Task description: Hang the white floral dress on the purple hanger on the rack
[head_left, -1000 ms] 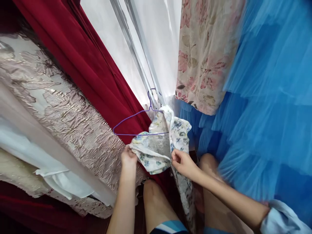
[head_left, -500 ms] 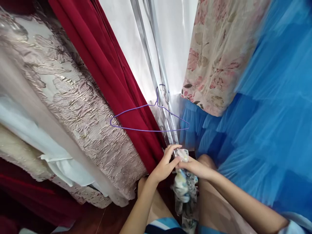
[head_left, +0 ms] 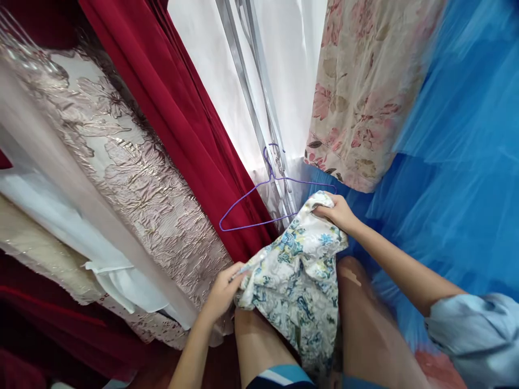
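Observation:
A white dress with a blue, green and yellow floral print (head_left: 298,273) is spread between my two hands and hangs down between my legs. My left hand (head_left: 225,286) is closed on its left upper edge. Higher up, my right hand (head_left: 337,213) grips the opposite upper corner, close to the hanger's right end. Just behind the dress hangs a purple wire hanger (head_left: 243,226), tilted with its right side higher. The dress covers part of the hanger's lower bar. The hanger's hook is at the metal poles (head_left: 263,102).
Red fabric (head_left: 174,119) and a shiny pinkish brocade garment (head_left: 146,183) hang on the left, with white and cream garments beyond. A floral panel (head_left: 352,102) and layered blue tulle (head_left: 458,151) hang on the right. White cloth (head_left: 203,65) hangs behind the poles.
My hands were close together on the bunched dress. They have moved apart, left hand down and left, right hand up and right, spreading it open. The purple hanger has shifted right and tilted.

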Tool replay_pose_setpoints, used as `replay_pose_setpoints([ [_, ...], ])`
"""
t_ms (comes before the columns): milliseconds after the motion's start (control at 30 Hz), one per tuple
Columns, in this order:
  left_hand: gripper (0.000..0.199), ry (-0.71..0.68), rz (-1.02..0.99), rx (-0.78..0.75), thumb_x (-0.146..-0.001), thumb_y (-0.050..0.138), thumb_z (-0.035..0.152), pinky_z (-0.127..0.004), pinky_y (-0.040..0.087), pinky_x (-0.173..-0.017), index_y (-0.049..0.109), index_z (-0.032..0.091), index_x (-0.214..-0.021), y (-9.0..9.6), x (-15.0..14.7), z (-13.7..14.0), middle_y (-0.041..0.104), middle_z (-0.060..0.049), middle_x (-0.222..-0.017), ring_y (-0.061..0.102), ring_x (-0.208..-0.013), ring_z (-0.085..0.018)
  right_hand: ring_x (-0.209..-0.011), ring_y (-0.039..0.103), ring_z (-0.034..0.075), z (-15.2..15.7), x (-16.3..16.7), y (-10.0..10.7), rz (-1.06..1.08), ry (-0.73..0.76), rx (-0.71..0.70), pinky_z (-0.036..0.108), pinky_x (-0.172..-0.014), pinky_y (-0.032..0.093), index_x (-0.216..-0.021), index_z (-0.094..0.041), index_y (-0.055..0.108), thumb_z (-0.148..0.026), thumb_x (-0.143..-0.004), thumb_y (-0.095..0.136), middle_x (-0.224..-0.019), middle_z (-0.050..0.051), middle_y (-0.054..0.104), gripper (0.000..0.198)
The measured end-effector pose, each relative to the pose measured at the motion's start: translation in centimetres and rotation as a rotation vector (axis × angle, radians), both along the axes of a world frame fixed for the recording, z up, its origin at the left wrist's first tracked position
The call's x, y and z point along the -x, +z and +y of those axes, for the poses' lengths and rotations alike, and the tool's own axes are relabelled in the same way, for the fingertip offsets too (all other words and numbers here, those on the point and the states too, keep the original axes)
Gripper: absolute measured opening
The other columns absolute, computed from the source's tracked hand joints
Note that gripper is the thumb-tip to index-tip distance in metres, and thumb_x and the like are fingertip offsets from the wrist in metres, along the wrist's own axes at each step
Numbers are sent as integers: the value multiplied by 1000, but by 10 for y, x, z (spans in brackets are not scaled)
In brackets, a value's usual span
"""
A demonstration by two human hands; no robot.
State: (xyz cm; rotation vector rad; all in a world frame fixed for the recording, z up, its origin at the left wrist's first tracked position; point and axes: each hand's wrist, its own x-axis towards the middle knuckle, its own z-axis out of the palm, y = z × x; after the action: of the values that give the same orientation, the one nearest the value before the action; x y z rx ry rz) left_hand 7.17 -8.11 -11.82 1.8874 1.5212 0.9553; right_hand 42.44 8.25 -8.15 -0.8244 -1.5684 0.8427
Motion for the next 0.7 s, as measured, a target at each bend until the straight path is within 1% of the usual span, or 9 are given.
replay_pose_setpoints([
  [67, 19, 61, 128, -158, -89, 48, 25, -27, 41, -69, 65, 20, -80, 14, 23, 8, 62, -2, -77, 56, -76, -21, -72, 55, 16, 14, 6, -2, -160, 54, -17, 24, -64, 42, -87, -13, 69, -23, -67, 65, -82, 1, 64, 23],
  [167, 19, 141, 372, -351, -82, 45, 19, -30, 39, -70, 62, 22, -75, 29, 54, 24, 58, -4, -73, 54, -76, -24, -63, 51, 15, 16, 10, -8, -322, 108, 14, 23, -59, 38, -68, -13, 64, -26, -67, 63, -65, -1, 57, 13],
  [233, 21, 151, 498, -408, -80, 44, 16, -32, 39, -74, 64, 23, -81, 40, 70, 37, 60, -5, -79, 54, -82, -26, -62, 49, 14, 8, 11, -12, -327, 125, -4, 23, -58, 37, -63, -13, 60, -26, -67, 62, -61, -2, 55, 13],
  [333, 26, 193, 595, -518, -79, 42, 13, -34, 40, -78, 65, 22, -87, 62, 77, 52, 63, -8, -84, 55, -87, -28, -64, 49, 13, -13, 9, -12, -301, 156, -45, 23, -59, 36, -68, -14, 59, -24, -70, 59, -65, -2, 56, 11],
  [467, 30, 293, 541, -736, -83, 40, 13, -36, 42, -87, 65, 20, -98, 96, 59, 58, 64, -9, -97, 58, -97, -28, -61, 44, 12, -34, 6, -6, -318, 160, -69, 22, -55, 32, -66, -16, 54, -23, -72, 58, -62, -4, 50, 10],
  [533, 31, 339, 485, -809, -83, 41, 13, -35, 42, -93, 65, 20, -103, 107, 46, 56, 64, -9, -105, 58, -104, -26, -59, 41, 11, -39, 5, -3, -315, 139, -71, 22, -54, 30, -64, -17, 51, -23, -72, 57, -60, -4, 47, 11],
  [600, 29, 366, 431, -835, -83, 44, 13, -34, 42, -94, 66, 20, -101, 108, 37, 51, 63, -8, -106, 58, -106, -25, -58, 40, 11, -41, 3, -1, -277, 117, -60, 22, -54, 30, -63, -18, 49, -23, -72, 56, -60, -4, 45, 12],
  [667, 25, 394, 341, -805, -84, 45, 15, -33, 43, -91, 66, 20, -96, 99, 33, 45, 64, -7, -101, 60, -101, -23, -59, 39, 11, -42, 2, 0, -242, 106, -51, 22, -54, 30, -63, -18, 48, -23, -72, 56, -60, -4, 44, 14],
  [700, 22, 418, 274, -761, -85, 45, 16, -31, 45, -86, 65, 20, -94, 92, 32, 42, 65, -6, -95, 60, -95, -22, -59, 39, 11, -42, 2, -1, -236, 106, -48, 22, -54, 30, -62, -18, 47, -24, -73, 56, -60, -4, 44, 15],
])
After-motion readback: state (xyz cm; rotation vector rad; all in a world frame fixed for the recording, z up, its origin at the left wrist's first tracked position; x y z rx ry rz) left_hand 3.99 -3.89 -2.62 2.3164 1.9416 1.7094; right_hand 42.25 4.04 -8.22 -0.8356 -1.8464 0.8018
